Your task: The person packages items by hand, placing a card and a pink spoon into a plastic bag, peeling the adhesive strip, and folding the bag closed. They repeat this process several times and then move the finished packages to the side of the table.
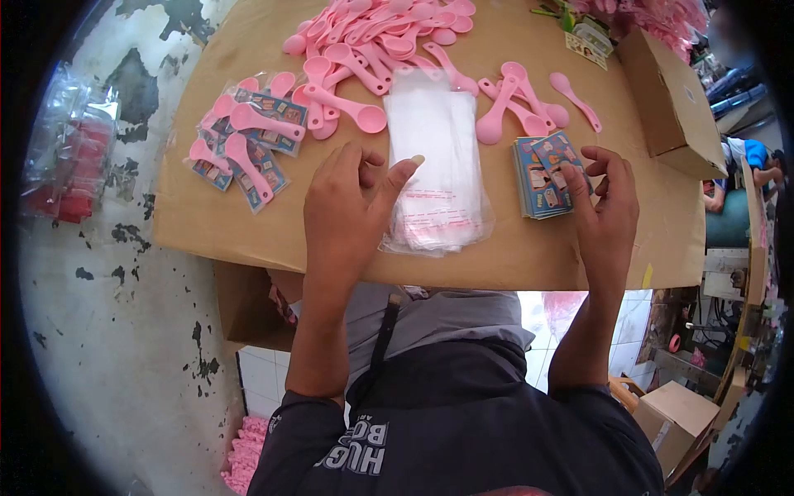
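My left hand [347, 207] hovers at the left edge of a stack of clear plastic bags [434, 157]. Its fingers are curled and its thumb stands apart, with nothing visible between them. On the right, my right hand [610, 198] has its thumb on the top printed card [552, 161] and its fingers at that card's right edge. This blue card lies slightly turned on a stack of cards [529, 198]. Pink measuring spoons [513, 95] lie just beyond the cards. To the left are packed bags [260, 157], each with a spoon and card.
A big heap of pink spoons [372, 33] covers the far side of the brown cardboard tabletop [496, 269]. A cardboard box [670, 107] stands at the right edge. Plastic packets [74, 149] lie at far left. Another person [753, 157] is at far right.
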{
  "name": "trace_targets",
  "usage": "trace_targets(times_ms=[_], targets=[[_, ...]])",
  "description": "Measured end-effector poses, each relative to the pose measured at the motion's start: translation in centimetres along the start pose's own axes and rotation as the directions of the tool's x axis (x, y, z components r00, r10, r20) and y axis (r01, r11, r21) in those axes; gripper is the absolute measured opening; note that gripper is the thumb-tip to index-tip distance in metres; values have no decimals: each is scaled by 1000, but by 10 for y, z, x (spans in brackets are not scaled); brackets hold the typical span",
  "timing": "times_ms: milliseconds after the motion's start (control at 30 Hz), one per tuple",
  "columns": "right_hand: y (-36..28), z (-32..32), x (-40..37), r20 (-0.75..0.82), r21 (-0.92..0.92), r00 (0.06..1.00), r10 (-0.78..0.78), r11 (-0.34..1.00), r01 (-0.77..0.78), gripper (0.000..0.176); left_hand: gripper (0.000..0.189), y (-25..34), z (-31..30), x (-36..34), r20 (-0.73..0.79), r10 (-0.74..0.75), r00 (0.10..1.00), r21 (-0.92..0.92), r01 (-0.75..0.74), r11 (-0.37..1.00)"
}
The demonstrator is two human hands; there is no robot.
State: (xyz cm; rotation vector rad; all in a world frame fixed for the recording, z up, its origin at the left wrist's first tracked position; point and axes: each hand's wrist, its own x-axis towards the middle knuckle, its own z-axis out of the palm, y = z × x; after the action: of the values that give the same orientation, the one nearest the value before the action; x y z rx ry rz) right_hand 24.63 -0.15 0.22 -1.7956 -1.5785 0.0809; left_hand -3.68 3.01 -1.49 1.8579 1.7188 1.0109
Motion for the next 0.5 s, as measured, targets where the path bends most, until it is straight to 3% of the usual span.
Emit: trace_targets(times_ms=[67, 133, 200, 333, 500], targets=[[4, -1, -1, 58, 32, 994, 89, 995, -91, 36, 32, 4, 4, 5, 13, -9, 1000, 21, 9, 1000], [8, 1, -3, 122, 70, 977, 177, 980, -186, 40, 34, 7, 3, 9, 149, -101, 984, -39, 108, 993], [12, 4, -6, 173, 238, 950, 260, 925, -296, 41, 32, 8, 1, 11, 156, -112, 981, -96, 128, 987], [20, 8, -9, 138, 394, 960, 245, 875, -280, 39, 28, 4, -2, 10, 145, -128, 981, -238, 160, 958], [33, 12, -12, 171, 602, 951, 256, 737, -307, 28, 27, -18, 5, 9, 70, -44, 997, -353, 66, 933]])
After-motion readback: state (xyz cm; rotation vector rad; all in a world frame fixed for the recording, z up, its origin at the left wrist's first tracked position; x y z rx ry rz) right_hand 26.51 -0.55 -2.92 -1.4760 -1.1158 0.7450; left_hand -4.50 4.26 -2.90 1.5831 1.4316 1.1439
